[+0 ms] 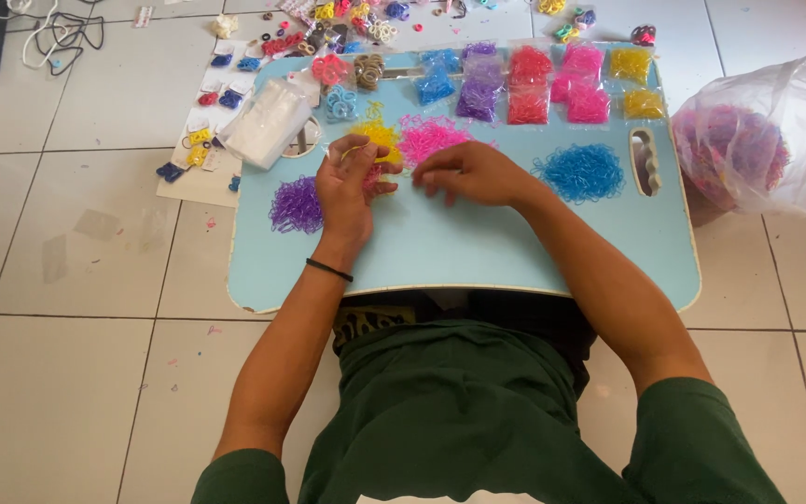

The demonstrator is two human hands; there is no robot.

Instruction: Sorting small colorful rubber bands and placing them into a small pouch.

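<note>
Hands (347,187) (468,173), thin stretchy rubber loops (429,138), smooth tray (478,247)

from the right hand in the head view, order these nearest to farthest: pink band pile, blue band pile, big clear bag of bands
1. Pink band pile, just above the right hand, at the fingers.
2. Blue band pile, further right on the light blue table.
3. Big clear bag of bands, on the floor off the table's right edge.

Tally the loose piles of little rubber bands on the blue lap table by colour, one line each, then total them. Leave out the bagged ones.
Purple pile, by the left hand: 1
Yellow pile: 1
Pink pile, above the right hand: 1
Blue pile: 1
Total: 4 loose piles on the table
</note>
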